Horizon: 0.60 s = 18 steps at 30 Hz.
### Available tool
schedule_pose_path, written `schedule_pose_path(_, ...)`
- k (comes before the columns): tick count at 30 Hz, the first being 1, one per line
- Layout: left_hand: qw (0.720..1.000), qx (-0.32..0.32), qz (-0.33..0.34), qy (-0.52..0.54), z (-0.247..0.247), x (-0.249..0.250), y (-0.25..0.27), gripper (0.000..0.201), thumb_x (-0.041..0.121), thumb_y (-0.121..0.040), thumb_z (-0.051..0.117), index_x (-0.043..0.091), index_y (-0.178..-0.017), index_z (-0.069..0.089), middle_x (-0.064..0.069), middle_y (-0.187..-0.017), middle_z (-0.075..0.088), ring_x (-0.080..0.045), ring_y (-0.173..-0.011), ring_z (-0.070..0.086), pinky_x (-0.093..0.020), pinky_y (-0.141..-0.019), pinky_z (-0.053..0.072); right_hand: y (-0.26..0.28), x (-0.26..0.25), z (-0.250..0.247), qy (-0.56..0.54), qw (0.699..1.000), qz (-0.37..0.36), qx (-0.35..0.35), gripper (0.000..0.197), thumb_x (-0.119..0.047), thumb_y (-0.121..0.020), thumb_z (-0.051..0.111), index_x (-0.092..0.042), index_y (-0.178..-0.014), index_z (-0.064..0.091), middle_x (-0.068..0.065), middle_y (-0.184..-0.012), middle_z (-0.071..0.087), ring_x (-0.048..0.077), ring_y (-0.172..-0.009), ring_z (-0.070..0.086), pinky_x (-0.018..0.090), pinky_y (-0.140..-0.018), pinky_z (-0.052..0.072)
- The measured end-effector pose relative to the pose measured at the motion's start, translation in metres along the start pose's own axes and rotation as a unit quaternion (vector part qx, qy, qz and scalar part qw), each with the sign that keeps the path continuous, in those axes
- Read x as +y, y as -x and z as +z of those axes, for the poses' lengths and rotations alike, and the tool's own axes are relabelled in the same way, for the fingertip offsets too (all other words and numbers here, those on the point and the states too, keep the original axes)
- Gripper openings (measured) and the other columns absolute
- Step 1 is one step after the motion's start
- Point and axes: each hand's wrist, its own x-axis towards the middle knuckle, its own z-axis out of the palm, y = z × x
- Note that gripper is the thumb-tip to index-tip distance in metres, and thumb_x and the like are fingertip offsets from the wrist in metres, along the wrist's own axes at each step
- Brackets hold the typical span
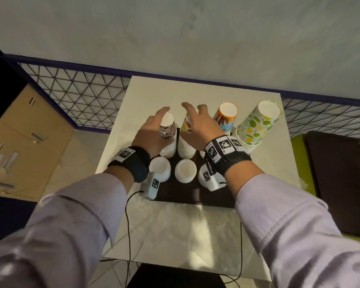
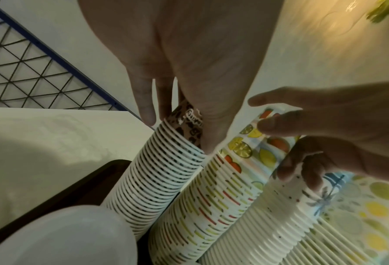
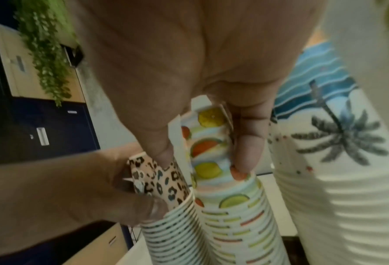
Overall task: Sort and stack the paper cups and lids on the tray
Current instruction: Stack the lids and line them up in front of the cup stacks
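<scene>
The leopard-print stack [image 1: 168, 135] sat gripped under the left hand [image 1: 154, 133], the fruit-print stack [image 1: 187, 129] under the right hand [image 1: 197, 125]; squaring both gently seemed wise

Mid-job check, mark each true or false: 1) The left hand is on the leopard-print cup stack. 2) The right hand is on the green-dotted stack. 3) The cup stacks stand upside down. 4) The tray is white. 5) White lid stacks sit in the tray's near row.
1) True: the left hand has its fingers round the top of the leopard-print cup stack.
2) False: the right hand is on the fruit-print stack; the green-dotted stack stands untouched at far right.
3) True: the bases face up, as on the orange stack.
4) False: the tray is dark.
5) True: the white lid stacks sit nearest the person.
</scene>
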Motion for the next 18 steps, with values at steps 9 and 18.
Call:
schedule_pose_path(9,1.0,0.017,0.005,-0.021,-0.001,-0.009,-0.005,0.083,0.014,-0.085,0.079,0.027,-0.155,0.037,-0.014,-0.132,0.061,-0.033,-0.119,0.06,-0.036,-0.096,0.049,-0.011,0.007,0.02,0.005,0.999,0.017,0.038,0.063,-0.025,-0.096,0.062,-0.033,-0.149,0.03,0.018,-0.138,0.037,0.042,-0.1,0.064,0.048,-0.087,0.058)
schedule_pose_path(18,1.0,-0.017,-0.02,-0.017,-0.006,-0.006,-0.006,0.083,0.017,-0.086,0.076,0.031,-0.156,0.033,-0.015,-0.128,0.06,-0.034,-0.117,0.059,-0.034,-0.092,0.045,-0.013,0.008,0.023,0.001,0.999,-0.005,0.05,0.067,-0.024,-0.095,0.067,-0.029,-0.151,0.03,0.021,-0.137,0.036,0.041,-0.087,0.064,0.046,-0.084,0.058)
